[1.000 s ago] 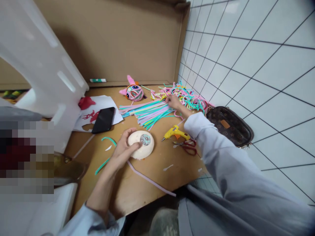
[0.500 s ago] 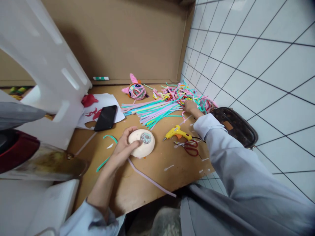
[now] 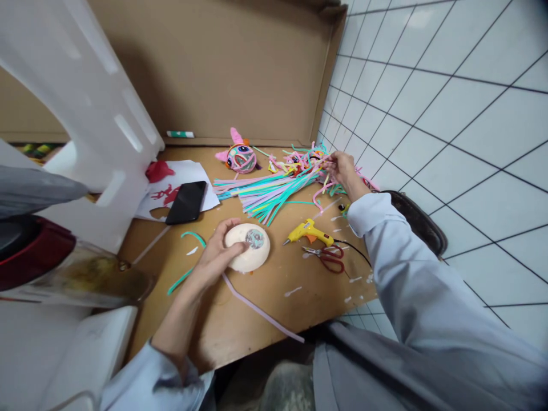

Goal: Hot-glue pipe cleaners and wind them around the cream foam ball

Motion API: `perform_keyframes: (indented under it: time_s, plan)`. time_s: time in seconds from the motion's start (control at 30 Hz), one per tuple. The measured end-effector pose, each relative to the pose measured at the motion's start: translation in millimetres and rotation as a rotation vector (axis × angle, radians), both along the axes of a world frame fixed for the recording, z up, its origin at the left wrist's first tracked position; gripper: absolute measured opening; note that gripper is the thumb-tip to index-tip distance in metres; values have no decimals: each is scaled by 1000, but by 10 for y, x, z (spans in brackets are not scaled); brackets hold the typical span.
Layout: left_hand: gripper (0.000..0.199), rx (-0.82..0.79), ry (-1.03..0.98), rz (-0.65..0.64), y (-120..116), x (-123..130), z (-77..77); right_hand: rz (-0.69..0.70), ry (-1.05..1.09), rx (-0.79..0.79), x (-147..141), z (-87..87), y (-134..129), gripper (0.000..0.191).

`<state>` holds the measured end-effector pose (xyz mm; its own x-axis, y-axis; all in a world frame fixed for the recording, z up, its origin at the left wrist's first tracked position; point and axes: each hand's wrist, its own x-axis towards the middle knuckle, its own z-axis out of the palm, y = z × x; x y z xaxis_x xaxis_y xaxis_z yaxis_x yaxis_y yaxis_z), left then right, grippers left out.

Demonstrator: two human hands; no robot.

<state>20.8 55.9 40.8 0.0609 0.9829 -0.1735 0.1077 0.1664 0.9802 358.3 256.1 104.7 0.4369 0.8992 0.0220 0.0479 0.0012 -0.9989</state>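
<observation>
A round cream-coloured piece (image 3: pixel 240 258) with a grey patterned disc on top rests near the middle of the table, and my left hand (image 3: pixel 220 251) is wrapped round its left side, thumb on top. My right hand (image 3: pixel 341 169) is at the heap of tangled pink, green and yellow pipe cleaners (image 3: pixel 299 157) by the tiled wall, its fingers pinched on pipe cleaner strands. Straight pipe cleaners (image 3: pixel 268 194) lie in a bundle left of it. One lilac pipe cleaner (image 3: pixel 261 313) runs from under the round piece to the table's front edge.
A yellow glue gun (image 3: pixel 309 230) and red-handled scissors (image 3: pixel 331 260) lie right of centre. Behind stands a pink-eared figure (image 3: pixel 241 158). To the left are a black phone (image 3: pixel 186 202) on white paper and a clear container (image 3: pixel 98 279). A brown bag (image 3: pixel 417 220) sits by the wall.
My right hand has risen slightly from the tangled heap and moved a little right, with strands lifted at its fingers. My left hand stays on the round piece.
</observation>
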Motion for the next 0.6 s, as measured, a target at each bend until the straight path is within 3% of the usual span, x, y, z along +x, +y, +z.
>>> perform_keyframes:
  time_s: [0.2,0.33,0.37,0.43,0.47,0.53,0.57,0.6]
  plan:
    - [74,42,2,6,2,7,0,-104,191,154,-16,366,13,19]
    - [76,12,-55,1,5,3,-27,-267,25,245,-182,831,-81,27]
    - [76,17,-70,8,8,2,-33,-354,-13,334,-263,958,-136,29]
    - [75,38,-86,11,18,0,-46,-379,-28,428,-469,1182,-298,30]
    - [74,36,-93,5,23,-1,-54,-365,-23,494,-584,1266,-405,32]
    - [73,41,-111,9,33,-2,-67,-208,84,828,-803,1354,-653,30]
    - [72,42,-121,19,35,-2,-70,-23,124,895,-889,1357,-782,28]
    - [73,33,-130,21,36,0,-71,133,172,769,-949,1337,-904,32]
